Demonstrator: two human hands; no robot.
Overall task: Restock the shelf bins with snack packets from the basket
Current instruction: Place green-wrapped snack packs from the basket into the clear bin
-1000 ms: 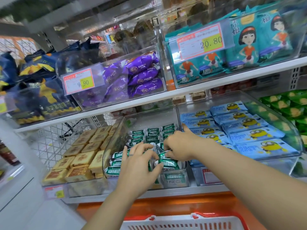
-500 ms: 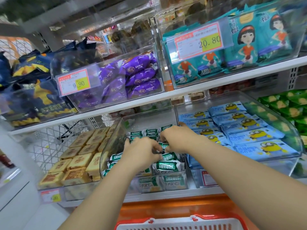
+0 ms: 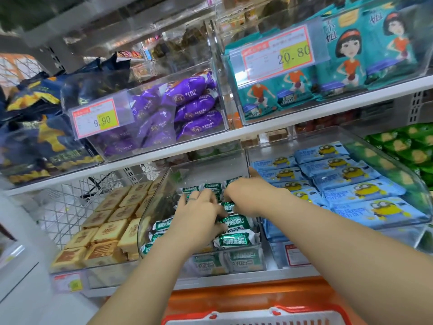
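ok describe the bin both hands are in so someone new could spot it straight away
Start at the lower shelf, under the purple packets. The clear bin in the middle is it. It alone holds small green-and-white packets, between tan biscuit squares on its left and blue cartoon packets on its right.

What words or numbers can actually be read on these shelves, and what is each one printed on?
"20.80": right price tag, on the bin of teal packets.
"9.90": left price tag, on the bin of purple packets.
"小姐": on the teal packets.
Too blurred to read: the print on the green packets and blue packets, the small print on both tags, and the lower-shelf tag.
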